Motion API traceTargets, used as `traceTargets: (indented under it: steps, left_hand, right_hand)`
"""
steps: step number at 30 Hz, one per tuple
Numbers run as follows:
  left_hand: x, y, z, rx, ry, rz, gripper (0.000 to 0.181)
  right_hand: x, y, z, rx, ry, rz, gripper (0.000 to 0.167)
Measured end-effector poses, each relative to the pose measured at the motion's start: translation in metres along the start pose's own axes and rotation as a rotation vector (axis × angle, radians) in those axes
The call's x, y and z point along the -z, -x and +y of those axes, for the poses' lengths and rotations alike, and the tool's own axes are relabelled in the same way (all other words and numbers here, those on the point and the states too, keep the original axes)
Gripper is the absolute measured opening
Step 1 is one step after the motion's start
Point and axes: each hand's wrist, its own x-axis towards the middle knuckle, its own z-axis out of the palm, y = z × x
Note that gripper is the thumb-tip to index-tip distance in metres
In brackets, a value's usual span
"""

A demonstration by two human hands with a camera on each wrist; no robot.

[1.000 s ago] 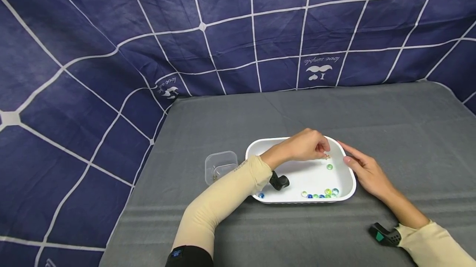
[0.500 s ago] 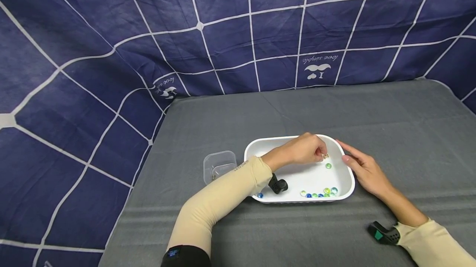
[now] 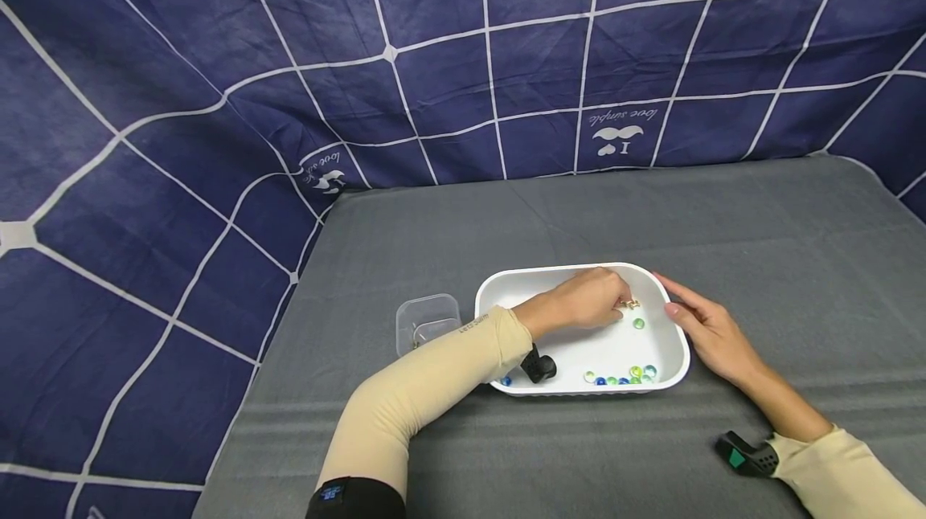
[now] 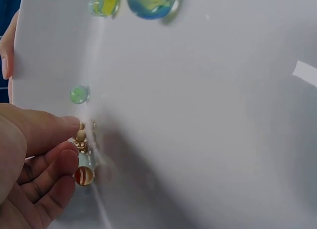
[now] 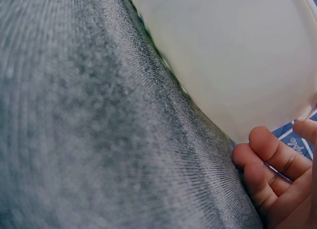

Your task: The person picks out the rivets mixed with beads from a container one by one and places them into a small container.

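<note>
A white plastic bin (image 3: 579, 342) sits before me on the grey cloth. My left hand (image 3: 589, 296) reaches into its far right part, fingers bent, beside small gold-coloured pieces (image 3: 631, 304). In the left wrist view, the thumb and fingertips are at these gold pieces (image 4: 81, 140); whether they pinch one is hidden. A red-striped marble (image 4: 84, 176) lies just by the fingertips, and a green marble (image 3: 639, 324) lies nearby. My right hand (image 3: 712, 334) rests against the bin's right end, thumb at the rim and fingers along the outside.
Several blue, green and yellow marbles (image 3: 636, 373) lie along the bin's near wall. A blue marble (image 3: 506, 381) is in the near left corner. Left of the bin stands a clear plastic container (image 3: 427, 314), partly behind my left sleeve (image 3: 427, 390). Blue checked cloth (image 3: 448, 61) hangs behind.
My left hand has shifted slightly left and lower into the bin, its fingers now covering some of the gold pieces. The right hand keeps its place at the bin's end.
</note>
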Motion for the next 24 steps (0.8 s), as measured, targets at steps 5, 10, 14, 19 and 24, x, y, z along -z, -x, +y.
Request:
traceTargets:
  steps: [5,10,14,19,24]
  left_hand:
    - [-0.002,0.000,0.001,0.002,-0.016,-0.002,0.003]
    - [-0.002,0.001,0.004,0.018,-0.067,0.018,0.006]
    - [-0.004,0.000,0.006,0.045,-0.101,0.042,0.009]
    - [-0.006,-0.002,0.009,0.104,-0.129,0.043,0.008]
    - [-0.008,-0.003,0.011,0.146,-0.138,0.047,0.007]
  right_hand:
    - [0.000,0.000,0.000,0.003,0.003,0.000,0.042]
    - [0.000,0.000,0.000,0.003,0.004,-0.002,0.042]
    - [0.000,0.000,0.000,0.001,-0.001,-0.004,0.042]
    - [0.000,0.000,-0.001,0.001,-0.002,-0.001,0.042]
    - [0.000,0.000,-0.001,0.006,-0.005,0.002,0.042]
